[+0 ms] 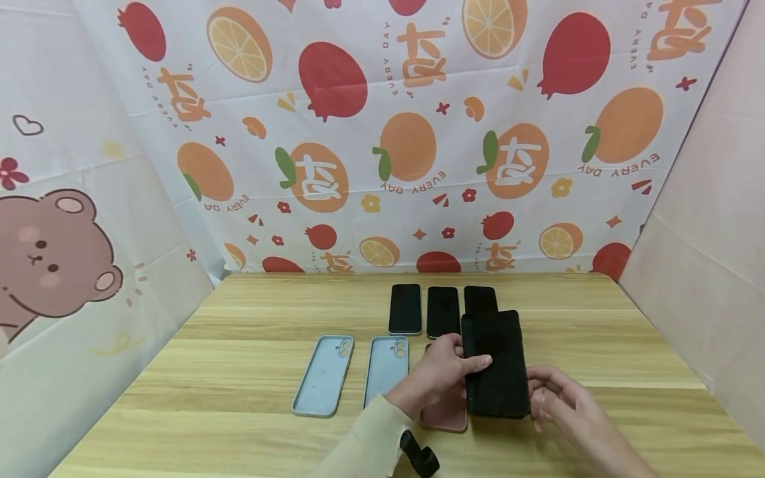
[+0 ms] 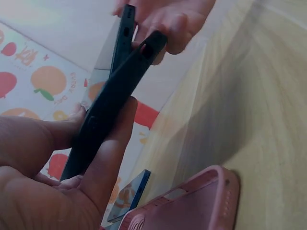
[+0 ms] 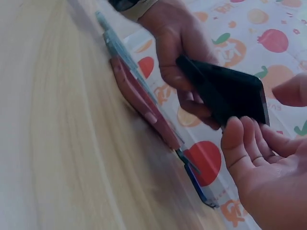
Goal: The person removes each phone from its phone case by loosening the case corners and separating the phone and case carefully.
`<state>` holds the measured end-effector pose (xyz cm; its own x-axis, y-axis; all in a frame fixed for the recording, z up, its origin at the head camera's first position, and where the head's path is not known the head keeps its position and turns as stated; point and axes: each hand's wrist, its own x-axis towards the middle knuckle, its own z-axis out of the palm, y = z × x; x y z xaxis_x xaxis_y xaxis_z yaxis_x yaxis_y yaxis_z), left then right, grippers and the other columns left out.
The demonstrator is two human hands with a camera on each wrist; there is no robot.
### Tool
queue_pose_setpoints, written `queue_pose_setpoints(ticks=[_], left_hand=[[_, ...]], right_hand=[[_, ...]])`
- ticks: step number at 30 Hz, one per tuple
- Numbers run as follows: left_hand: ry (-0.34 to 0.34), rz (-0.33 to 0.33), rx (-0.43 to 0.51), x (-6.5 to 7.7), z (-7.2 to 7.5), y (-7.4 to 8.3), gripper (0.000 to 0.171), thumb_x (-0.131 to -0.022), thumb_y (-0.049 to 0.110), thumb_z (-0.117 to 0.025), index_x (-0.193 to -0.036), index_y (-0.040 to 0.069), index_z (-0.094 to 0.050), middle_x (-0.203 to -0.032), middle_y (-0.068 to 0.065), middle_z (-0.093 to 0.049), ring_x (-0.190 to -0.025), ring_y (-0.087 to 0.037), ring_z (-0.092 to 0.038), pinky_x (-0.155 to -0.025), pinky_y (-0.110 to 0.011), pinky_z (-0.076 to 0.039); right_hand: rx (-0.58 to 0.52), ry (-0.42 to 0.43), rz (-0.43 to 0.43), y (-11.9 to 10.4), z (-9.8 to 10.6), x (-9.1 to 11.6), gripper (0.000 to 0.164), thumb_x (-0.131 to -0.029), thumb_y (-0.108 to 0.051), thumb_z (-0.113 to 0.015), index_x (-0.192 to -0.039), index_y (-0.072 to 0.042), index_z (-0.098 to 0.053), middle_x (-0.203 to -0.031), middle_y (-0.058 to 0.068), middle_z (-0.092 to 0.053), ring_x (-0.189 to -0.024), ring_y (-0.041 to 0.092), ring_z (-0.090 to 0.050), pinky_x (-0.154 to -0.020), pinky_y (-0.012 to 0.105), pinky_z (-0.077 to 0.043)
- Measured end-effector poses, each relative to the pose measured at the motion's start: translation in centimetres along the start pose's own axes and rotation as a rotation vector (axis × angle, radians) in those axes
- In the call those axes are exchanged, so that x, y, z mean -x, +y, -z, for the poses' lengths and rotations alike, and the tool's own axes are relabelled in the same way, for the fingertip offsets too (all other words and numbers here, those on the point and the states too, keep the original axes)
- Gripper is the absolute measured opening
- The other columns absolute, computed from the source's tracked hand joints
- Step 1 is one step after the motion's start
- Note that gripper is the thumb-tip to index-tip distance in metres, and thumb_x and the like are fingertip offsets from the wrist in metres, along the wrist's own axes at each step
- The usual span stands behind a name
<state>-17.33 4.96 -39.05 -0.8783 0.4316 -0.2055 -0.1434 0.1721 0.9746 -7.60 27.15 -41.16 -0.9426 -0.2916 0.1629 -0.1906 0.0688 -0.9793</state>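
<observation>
My left hand (image 1: 442, 372) grips a black phone case (image 2: 103, 108) along one long side, thumb on one face and fingers on the other. A black phone (image 2: 123, 38) stands at an angle against the case, the two spread apart at the end nearer my right hand. In the head view both overlap as one dark slab. My right hand (image 1: 558, 395) is at the opposite side; in the right wrist view its fingertips (image 3: 235, 128) touch the lower edge, while the thumb stays apart. Beneath my left hand lies a pink phone case (image 1: 445, 415), partly covered.
Two light blue phone cases (image 1: 325, 375) (image 1: 385, 365) lie on the wooden table (image 1: 239, 372) to the left. Three dark phones (image 1: 406, 309) (image 1: 443, 312) (image 1: 481, 299) lie in a row behind. A fruit-print cloth (image 1: 352, 219) hangs at the table's back edge.
</observation>
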Motion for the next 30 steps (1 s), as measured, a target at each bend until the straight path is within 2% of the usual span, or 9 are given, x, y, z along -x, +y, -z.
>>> queue_pose_setpoints(ticks=[4, 7, 12, 14, 16, 21, 24, 26, 30], left_hand=[[0.048, -0.004, -0.061, 0.1, -0.3, -0.1, 0.041, -0.087, 0.031, -0.077, -0.112, 0.007, -0.055, -0.089, -0.004, -0.071, -0.069, -0.015, -0.068, -0.058, -0.032, -0.058], [0.08, -0.018, -0.106, 0.2, -0.6, -0.1, 0.042, -0.085, 0.032, -0.078, -0.111, 0.008, -0.055, -0.09, -0.004, -0.069, -0.073, -0.014, -0.068, -0.065, -0.034, -0.06], [0.095, -0.047, -0.126, 0.3, -0.9, -0.4, 0.043, -0.085, 0.031, -0.079, -0.111, 0.008, -0.054, -0.089, -0.003, -0.068, -0.07, -0.014, -0.068, -0.058, -0.034, -0.06], [0.084, -0.059, -0.126, 0.4, -0.8, -0.3, 0.043, -0.085, 0.031, -0.078, -0.113, 0.009, -0.054, -0.09, -0.003, -0.068, -0.072, -0.014, -0.068, -0.06, -0.035, -0.06], [0.062, -0.076, -0.131, 0.4, -0.7, -0.2, 0.045, -0.088, 0.031, -0.076, -0.119, 0.008, -0.054, -0.093, -0.002, -0.069, -0.077, -0.012, -0.068, -0.068, -0.034, -0.06], [-0.089, -0.084, -0.006, 0.4, 0.0, 0.0, 0.049, -0.095, 0.021, -0.067, -0.137, 0.005, -0.048, -0.108, -0.008, -0.071, -0.086, -0.022, -0.073, -0.073, -0.042, -0.061], [-0.147, -0.062, 0.059, 0.3, 0.3, 0.1, 0.059, -0.096, 0.018, -0.065, -0.147, 0.002, -0.038, -0.121, -0.012, -0.067, -0.091, -0.027, -0.074, -0.071, -0.045, -0.061], [-0.149, -0.058, 0.06, 0.3, 0.4, 0.1, 0.066, -0.096, 0.018, -0.065, -0.151, 0.002, -0.032, -0.128, -0.014, -0.063, -0.091, -0.028, -0.073, -0.072, -0.045, -0.061], [-0.136, -0.063, 0.043, 0.3, 0.6, 0.3, 0.069, -0.096, 0.02, -0.066, -0.153, 0.005, -0.03, -0.134, -0.016, -0.057, -0.088, -0.031, -0.074, -0.072, -0.046, -0.061]], right_hand=[[0.008, 0.033, -0.108, -0.5, -0.1, -0.1, 0.044, -0.105, -0.011, -0.045, -0.14, 0.013, -0.033, -0.12, 0.006, -0.062, -0.099, 0.012, -0.065, -0.082, 0.033, -0.059], [0.043, 0.06, -0.198, -0.8, -0.3, -0.2, 0.05, -0.104, -0.017, -0.052, -0.142, 0.01, -0.034, -0.127, 0.014, -0.062, -0.105, 0.006, -0.065, -0.085, 0.028, -0.058], [0.027, 0.06, -0.279, -0.6, -0.3, -0.4, 0.064, -0.101, -0.018, -0.057, -0.148, 0.01, -0.025, -0.138, 0.028, -0.055, -0.107, 0.001, -0.065, -0.087, 0.023, -0.056], [-0.038, 0.039, -0.265, -0.4, -0.1, -0.4, 0.068, -0.102, -0.015, -0.055, -0.15, 0.013, -0.016, -0.139, 0.028, -0.054, -0.108, 0.004, -0.066, -0.089, 0.026, -0.056], [-0.129, 0.027, -0.262, -0.2, 0.2, -0.4, 0.07, -0.102, -0.012, -0.053, -0.152, 0.011, -0.01, -0.137, 0.018, -0.058, -0.111, 0.006, -0.065, -0.092, 0.027, -0.056], [-0.324, -0.02, -0.186, 0.3, 1.0, -0.3, 0.07, -0.103, -0.002, -0.047, -0.153, 0.007, 0.001, -0.129, -0.001, -0.065, -0.117, 0.013, -0.064, -0.096, 0.029, -0.054], [-0.344, -0.026, -0.153, 0.5, 1.3, -0.2, 0.071, -0.103, -0.001, -0.046, -0.153, 0.009, 0.004, -0.131, -0.003, -0.064, -0.118, 0.014, -0.064, -0.097, 0.031, -0.053], [-0.339, -0.009, -0.146, 0.5, 1.4, -0.1, 0.073, -0.103, -0.001, -0.046, -0.152, 0.01, 0.006, -0.131, -0.004, -0.063, -0.118, 0.014, -0.064, -0.097, 0.031, -0.053], [-0.342, 0.044, -0.147, 0.6, 1.7, -0.1, 0.073, -0.102, 0.001, -0.047, -0.153, 0.008, 0.006, -0.129, -0.006, -0.063, -0.116, 0.012, -0.064, -0.095, 0.031, -0.055]])
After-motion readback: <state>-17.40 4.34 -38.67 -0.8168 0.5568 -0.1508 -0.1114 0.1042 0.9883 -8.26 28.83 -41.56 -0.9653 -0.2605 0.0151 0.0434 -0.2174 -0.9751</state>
